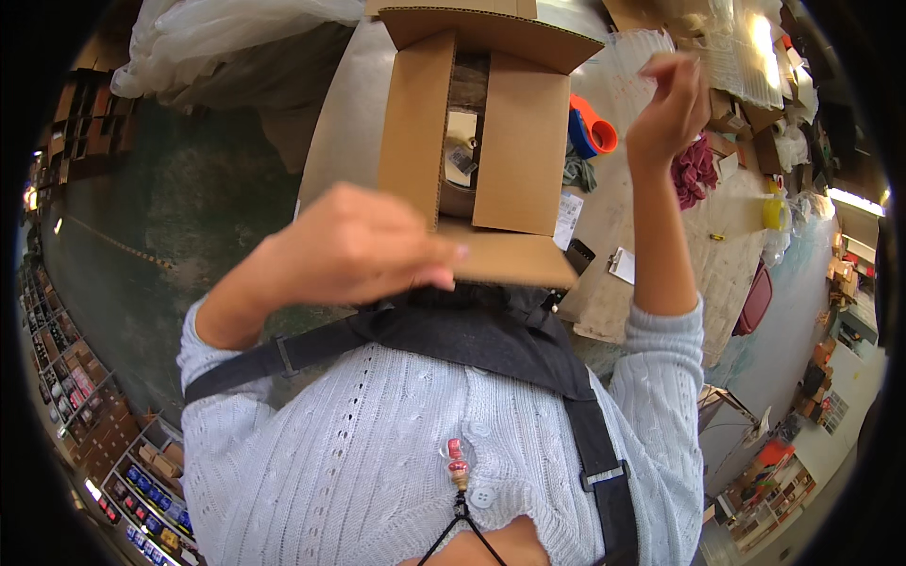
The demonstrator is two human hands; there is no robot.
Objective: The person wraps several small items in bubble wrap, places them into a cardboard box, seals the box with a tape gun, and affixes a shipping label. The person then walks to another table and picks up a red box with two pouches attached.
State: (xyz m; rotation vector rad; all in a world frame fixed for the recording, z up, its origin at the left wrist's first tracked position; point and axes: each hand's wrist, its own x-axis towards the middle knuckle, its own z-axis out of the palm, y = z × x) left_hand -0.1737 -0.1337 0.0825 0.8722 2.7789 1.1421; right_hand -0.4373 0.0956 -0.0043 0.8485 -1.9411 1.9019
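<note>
A cardboard box (pixel 520 141) stands before me; its two side flaps are folded inward with a gap between them, while the far and near flaps stick outward. Through the gap an item with a pale face and a label (pixel 461 148) shows. My left hand (pixel 354 244), blurred, is over the near left corner of the box, fingers bent toward the near flap; whether it touches or pinches anything I cannot tell. Raised to the right of the box, my right hand (pixel 669 106) has curled fingers, and nothing is visible in it.
Right of the box on the table (pixel 679 283) are an orange and blue tape dispenser (pixel 591 131), a printed sheet (pixel 568 218), a black phone-like object (pixel 580 253), a clipboard (pixel 623 265), a dark red cloth (pixel 695 172) and a yellow tape roll (pixel 775 214). Plastic sheeting (pixel 233 42) hangs at upper left.
</note>
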